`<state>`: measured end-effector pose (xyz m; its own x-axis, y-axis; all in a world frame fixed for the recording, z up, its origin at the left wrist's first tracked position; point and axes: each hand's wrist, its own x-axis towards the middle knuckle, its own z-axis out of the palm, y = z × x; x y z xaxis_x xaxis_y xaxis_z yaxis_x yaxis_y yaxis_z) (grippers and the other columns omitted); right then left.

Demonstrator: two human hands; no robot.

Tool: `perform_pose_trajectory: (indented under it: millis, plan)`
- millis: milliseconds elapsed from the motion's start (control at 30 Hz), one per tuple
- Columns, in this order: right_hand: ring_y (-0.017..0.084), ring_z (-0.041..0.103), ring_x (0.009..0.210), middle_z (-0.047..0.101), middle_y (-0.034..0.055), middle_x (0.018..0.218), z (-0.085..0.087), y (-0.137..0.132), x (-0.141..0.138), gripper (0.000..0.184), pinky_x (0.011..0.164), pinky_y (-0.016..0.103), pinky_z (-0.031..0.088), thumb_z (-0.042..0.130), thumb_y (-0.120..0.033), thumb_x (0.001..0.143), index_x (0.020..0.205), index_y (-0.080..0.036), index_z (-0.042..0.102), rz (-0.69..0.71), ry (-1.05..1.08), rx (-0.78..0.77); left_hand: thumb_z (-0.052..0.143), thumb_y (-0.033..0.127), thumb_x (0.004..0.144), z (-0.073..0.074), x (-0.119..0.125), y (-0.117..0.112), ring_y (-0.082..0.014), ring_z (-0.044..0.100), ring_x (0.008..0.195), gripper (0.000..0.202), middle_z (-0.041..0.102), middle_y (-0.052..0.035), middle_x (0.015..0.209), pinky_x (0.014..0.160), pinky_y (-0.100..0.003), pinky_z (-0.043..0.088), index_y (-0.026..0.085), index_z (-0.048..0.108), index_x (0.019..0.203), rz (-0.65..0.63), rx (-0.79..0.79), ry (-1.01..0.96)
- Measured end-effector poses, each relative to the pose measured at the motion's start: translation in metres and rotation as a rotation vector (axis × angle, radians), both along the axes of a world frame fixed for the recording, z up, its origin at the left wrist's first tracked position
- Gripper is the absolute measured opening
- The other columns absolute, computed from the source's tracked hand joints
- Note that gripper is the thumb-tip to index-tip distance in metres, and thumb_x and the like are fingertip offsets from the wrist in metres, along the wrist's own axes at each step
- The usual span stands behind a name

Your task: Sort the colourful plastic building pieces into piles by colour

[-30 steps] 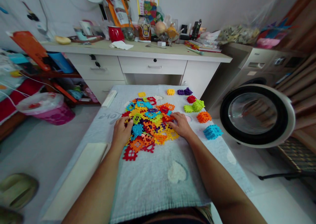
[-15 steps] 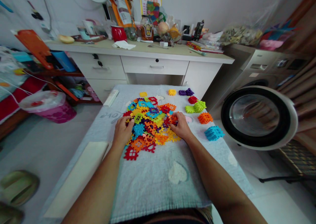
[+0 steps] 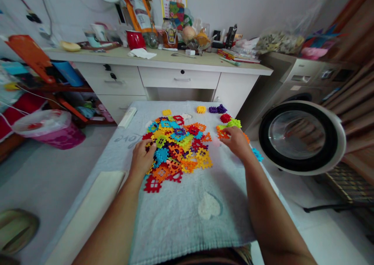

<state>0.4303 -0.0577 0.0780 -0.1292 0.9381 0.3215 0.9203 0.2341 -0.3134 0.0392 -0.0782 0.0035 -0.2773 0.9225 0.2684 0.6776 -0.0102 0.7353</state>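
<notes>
A heap of flat, notched plastic tiles [image 3: 178, 146] in red, orange, yellow, blue and green lies on a grey towel [image 3: 187, 214] over a small table. My left hand [image 3: 142, 158] rests on the heap's left edge, fingers on the tiles. My right hand [image 3: 237, 139] is off to the right of the heap, pinching an orange tile [image 3: 222, 134] beside the sorted stacks: green [image 3: 233, 122], red [image 3: 225, 118], purple [image 3: 217, 109], yellow [image 3: 201, 109]. A blue stack [image 3: 257, 154] and part of an orange stack show behind my right hand.
A white desk [image 3: 163, 68] crowded with jars and a red mug stands just behind the table. A washing machine with its round door [image 3: 300, 136] swung open is at the right. A pink bin [image 3: 49, 130] sits on the floor at left. A white remote [image 3: 127, 117] lies on the towel.
My right hand has left the heap's right side and moved right, carrying an orange tile to the sorted stacks. My left hand stayed on the heap's left edge.
</notes>
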Motion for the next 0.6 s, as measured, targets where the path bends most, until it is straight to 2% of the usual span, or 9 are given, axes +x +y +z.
perform_pose_trajectory:
  millis: [133,267,400,600]
  plan:
    - [0.023,0.064,0.087,0.07,0.0122,0.099,0.018,0.008,0.059,0.026,0.08,0.034,0.049,0.07,-0.026,0.081,0.105,-0.018,0.075,-0.176,-0.237,-0.121,0.049,0.053,0.084,0.001,0.0,0.0,-0.0281,0.059,0.116,0.047,0.066,-0.0127,0.117,0.109,-0.045,0.044,0.019,0.066,0.111,-0.008,-0.014,-0.001]
    - [0.021,0.067,0.083,0.073,0.0092,0.093,0.016,0.014,0.093,0.023,0.073,0.029,0.049,0.07,-0.021,0.077,0.099,-0.019,0.076,-0.205,-0.313,-0.207,0.05,0.054,0.083,-0.001,-0.001,0.001,-0.0276,0.06,0.114,0.047,0.066,-0.0122,0.117,0.108,-0.046,0.045,0.02,0.067,0.111,0.002,-0.029,0.003]
    - [0.02,0.068,0.077,0.074,0.0067,0.087,0.009,0.016,0.103,0.018,0.066,0.027,0.047,0.073,-0.024,0.076,0.092,-0.02,0.076,-0.225,-0.307,-0.257,0.051,0.055,0.083,-0.003,-0.002,0.002,-0.0269,0.061,0.111,0.047,0.066,-0.0117,0.116,0.106,-0.045,0.046,0.02,0.067,0.111,-0.009,-0.022,0.011]
    - [0.021,0.068,0.08,0.074,0.0081,0.089,0.002,0.018,0.102,0.018,0.068,0.028,0.048,0.073,-0.025,0.077,0.094,-0.019,0.075,-0.227,-0.289,-0.259,0.05,0.055,0.084,-0.004,-0.003,0.002,-0.0279,0.06,0.112,0.049,0.066,-0.0128,0.117,0.106,-0.046,0.046,0.019,0.067,0.112,-0.019,-0.02,0.018]
